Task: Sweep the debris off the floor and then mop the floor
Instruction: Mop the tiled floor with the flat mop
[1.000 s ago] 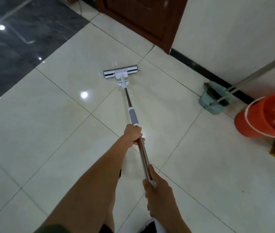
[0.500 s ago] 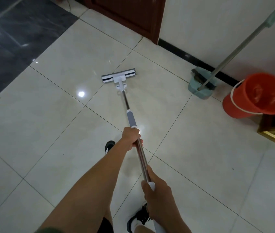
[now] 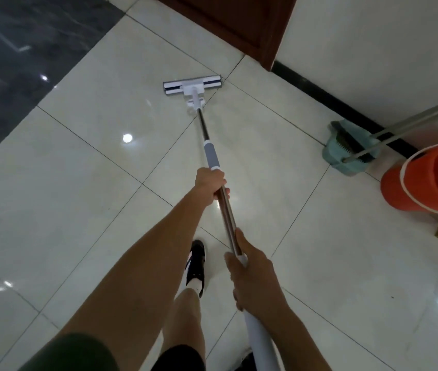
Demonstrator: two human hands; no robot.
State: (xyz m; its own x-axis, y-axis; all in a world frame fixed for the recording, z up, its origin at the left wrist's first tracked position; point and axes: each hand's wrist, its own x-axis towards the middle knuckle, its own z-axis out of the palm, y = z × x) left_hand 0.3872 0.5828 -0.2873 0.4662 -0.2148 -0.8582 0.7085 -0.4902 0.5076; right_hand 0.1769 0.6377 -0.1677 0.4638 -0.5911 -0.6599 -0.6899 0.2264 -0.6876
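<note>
Mop head lies flat on the pale floor tiles, its right end touching a grout line, near the foot of the brown door. At far left a dark marbled floor strip meets the pale tiles along a diagonal edge, and a wide stretch of glossy tile lies open between that edge and the mop head. The metal pole slopes back toward the person. The left hand grips the pole just below its grey sleeve, fingers curled round it. Beneath the pole, one foot in a black shoe stands on the tile. The right hand holds the pole lower down, where metal meets the white end section, fingers wrapped around it. To the right, open tile runs to the black skirting at the base of the white wall. Against that skirting sits a teal dustpan with a broom in it, its long handle leaning up to the right. Just beside it stands an orange bucket, and a gold-framed object shows at the right edge.
</note>
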